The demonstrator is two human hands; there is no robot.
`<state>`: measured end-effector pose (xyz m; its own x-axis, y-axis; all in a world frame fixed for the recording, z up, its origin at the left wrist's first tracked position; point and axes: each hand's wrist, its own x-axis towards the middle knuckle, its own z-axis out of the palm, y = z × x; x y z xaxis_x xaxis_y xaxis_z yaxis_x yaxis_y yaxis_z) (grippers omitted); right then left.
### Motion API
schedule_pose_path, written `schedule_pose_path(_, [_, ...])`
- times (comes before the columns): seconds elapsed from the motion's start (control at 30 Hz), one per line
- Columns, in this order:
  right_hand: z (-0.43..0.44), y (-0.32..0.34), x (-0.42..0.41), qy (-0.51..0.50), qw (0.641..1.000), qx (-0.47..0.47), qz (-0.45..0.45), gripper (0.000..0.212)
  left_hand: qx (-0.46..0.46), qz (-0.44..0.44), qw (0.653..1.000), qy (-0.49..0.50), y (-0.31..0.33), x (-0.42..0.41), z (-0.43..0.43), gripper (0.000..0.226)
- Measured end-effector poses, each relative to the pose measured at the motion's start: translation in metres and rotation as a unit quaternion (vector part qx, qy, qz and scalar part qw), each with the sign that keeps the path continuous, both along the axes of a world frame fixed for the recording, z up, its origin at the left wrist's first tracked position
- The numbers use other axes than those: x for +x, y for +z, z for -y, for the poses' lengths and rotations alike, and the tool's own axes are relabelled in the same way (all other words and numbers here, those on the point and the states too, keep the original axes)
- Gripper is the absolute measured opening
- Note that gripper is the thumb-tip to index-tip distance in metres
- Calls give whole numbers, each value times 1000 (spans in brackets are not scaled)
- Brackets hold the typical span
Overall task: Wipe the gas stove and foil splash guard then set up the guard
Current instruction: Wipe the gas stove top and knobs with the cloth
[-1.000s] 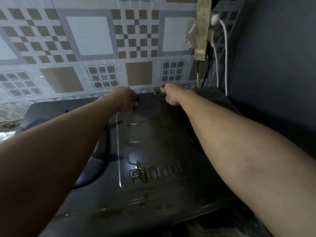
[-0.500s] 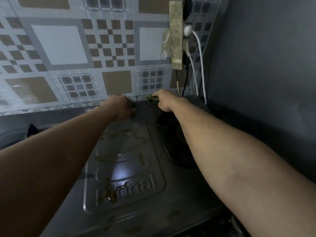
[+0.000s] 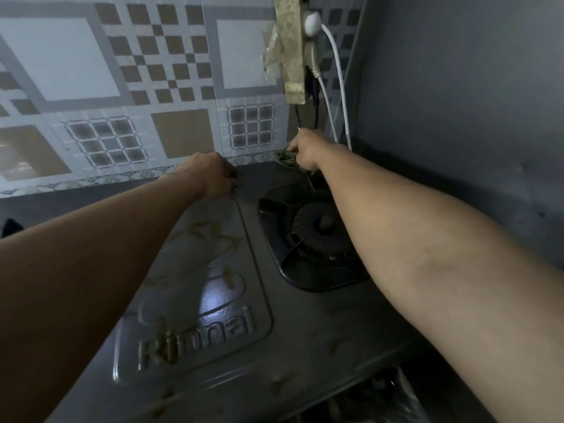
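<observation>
While both arms reach across the gas stove point(image 3: 305, 325), the hands work at its rear edge, where it meets the tiled wall point(image 3: 122, 87). Left hand point(image 3: 213, 175): knuckles up, fingers curled down onto the back rim of the raised centre panel; whether it grips anything cannot be told. Right hand point(image 3: 308, 151): closed around a crumpled greenish cloth point(image 3: 285, 158), pressed to the rear of the stove top just behind the right burner point(image 3: 317, 230). Stove surface is dark, with yellowish streaks of grime on the centre panel and along the front edge; embossed "Rinnai" lettering catches a bright reflection. Right burner sits in its recessed dark tray, partly covered by the right forearm. A taped power strip point(image 3: 293, 47) hangs on the wall above the right hand, with a white cable point(image 3: 338, 80) running down beside a grey side panel point(image 3: 457, 102). Foil splash guard: not identifiable with certainty.
</observation>
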<state>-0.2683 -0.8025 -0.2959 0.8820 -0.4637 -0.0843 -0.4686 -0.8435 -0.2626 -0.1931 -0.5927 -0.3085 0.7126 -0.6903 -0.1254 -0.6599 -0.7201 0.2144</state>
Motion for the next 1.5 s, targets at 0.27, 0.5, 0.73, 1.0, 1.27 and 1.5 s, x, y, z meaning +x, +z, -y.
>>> schedule_pose_path(0.27, [29, -7, -19, -35, 999, 3, 24, 47, -15, 16, 1000, 9, -5, 0, 6, 32])
schedule_pose_path(0.5, [42, -18, -29, -80, 996, 3, 42, 50, -25, 22, 999, -7, -8, -2, 16, 32])
schedule_pose_path(0.73, [47, -24, -28, -60, 998, 14, 23, 49, -22, 6, 998, -50, -6, -6, 43, 40])
schedule_pose_path(1.0, [31, -10, -19, -26, 999, -29, 6, 51, -37, -16, 999, -36, -2, -8, 25, 42])
schedule_pose_path(1.27, [-17, -8, 6, 22, 999, -27, -2, 50, -34, -16, 999, 20, 4, -6, -26, 35])
schedule_pose_path(1.5, [-68, -5, 21, 70, 997, -38, 2, 49, -33, -8, 997, 73, 5, -1, -75, 35])
